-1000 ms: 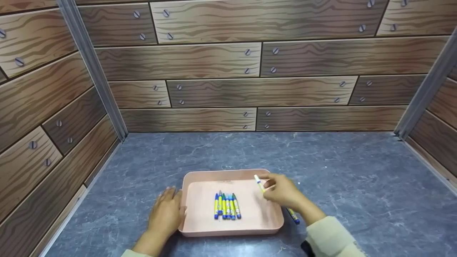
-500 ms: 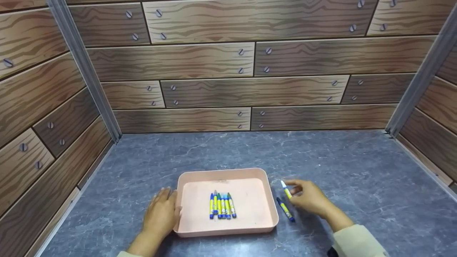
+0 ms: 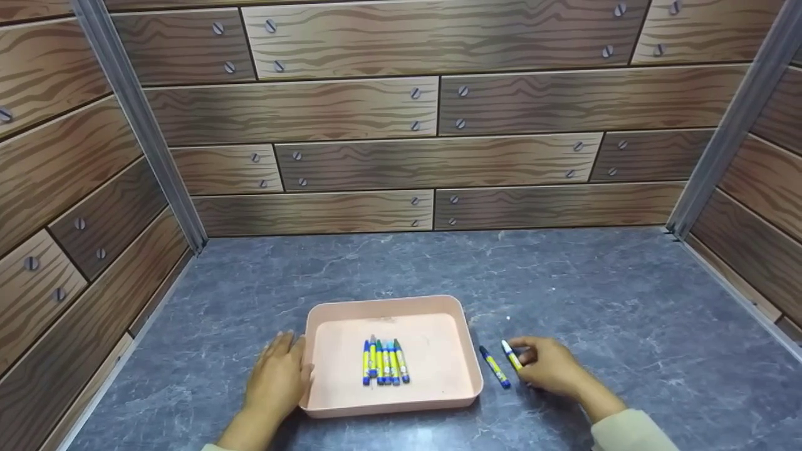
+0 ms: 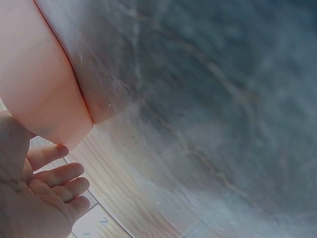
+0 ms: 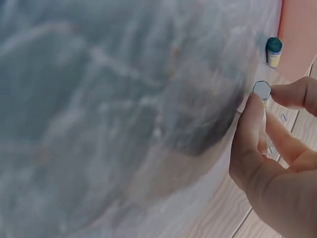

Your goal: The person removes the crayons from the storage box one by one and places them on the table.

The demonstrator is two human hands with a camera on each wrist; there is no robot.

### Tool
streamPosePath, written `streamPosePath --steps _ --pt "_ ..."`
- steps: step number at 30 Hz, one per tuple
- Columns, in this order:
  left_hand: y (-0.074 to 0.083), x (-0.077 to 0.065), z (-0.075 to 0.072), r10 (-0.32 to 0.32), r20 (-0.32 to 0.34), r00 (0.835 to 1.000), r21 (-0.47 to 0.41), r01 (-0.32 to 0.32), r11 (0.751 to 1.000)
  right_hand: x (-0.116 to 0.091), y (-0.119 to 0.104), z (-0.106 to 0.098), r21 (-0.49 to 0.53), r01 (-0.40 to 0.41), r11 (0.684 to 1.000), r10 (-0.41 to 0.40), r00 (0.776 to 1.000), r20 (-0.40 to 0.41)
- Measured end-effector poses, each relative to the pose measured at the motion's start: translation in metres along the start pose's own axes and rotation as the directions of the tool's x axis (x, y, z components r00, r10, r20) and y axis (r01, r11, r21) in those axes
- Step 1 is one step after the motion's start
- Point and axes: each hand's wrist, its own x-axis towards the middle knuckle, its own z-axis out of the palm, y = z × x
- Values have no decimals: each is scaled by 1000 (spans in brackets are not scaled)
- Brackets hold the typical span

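My right hand (image 3: 551, 366) pinches a white crayon (image 3: 511, 355) with a yellow and blue wrapper between thumb and fingertips, low over the table right of the tray. In the right wrist view the end of this white crayon (image 5: 262, 89) shows between the fingers. A dark crayon (image 3: 495, 367) lies on the table between that hand and the pink tray (image 3: 438, 394). Several crayons (image 3: 385, 363) in blue, grey and green shades lie side by side inside the tray. My left hand (image 3: 276, 376) rests against the tray's left side, fingers extended, its thumb at the rim.
The grey marbled table (image 3: 564, 282) reaches back to a wood-patterned wall (image 3: 351, 166). Similar panels stand at the left and right, with grey metal posts (image 3: 727, 138) at the corners.
My right hand has carried the white crayon from over the tray's right side to the table right of it, past the dark crayon. The left hand stays at the tray.
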Motion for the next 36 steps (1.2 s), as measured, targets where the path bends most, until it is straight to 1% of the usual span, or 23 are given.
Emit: streamPosePath --steps 2,8,15,18,22,26,29,33,36 --pt "0 0 0 -1 0 1000 -1 1 1000 0 0 0 -9 2 1000 -2 1000 0" --pt "-1 0 -1 2 -1 1000 -7 -2 1000 0 0 2 -12 -30 999 30 1000 0" --pt "-1 0 0 10 -9 1000 -1 -10 1000 0 -3 3 -33 -56 998 55 998 -21" --pt "-1 1 0 11 -12 1000 1 -11 1000 -1 -6 1 -55 -45 997 44 999 -22" --pt "-1 1 0 6 -7 1000 2 -6 1000 -1 -11 -6 -143 2 990 -7 999 -38" --pt "0 1 1 5 -4 1000 6 -5 1000 -1 -18 -14 -274 63 960 -80 996 -50" --pt "0 2 1 0 -2 1000 5 0 1000 -1 -24 -17 -365 100 926 -128 990 -53" --pt "0 2 1 -8 5 1000 0 8 1000 -1 -32 -18 -480 105 871 -166 983 -84" --pt "1 2 1 -12 12 1000 -5 12 1000 -2 -36 -17 -539 104 836 -189 976 -104"
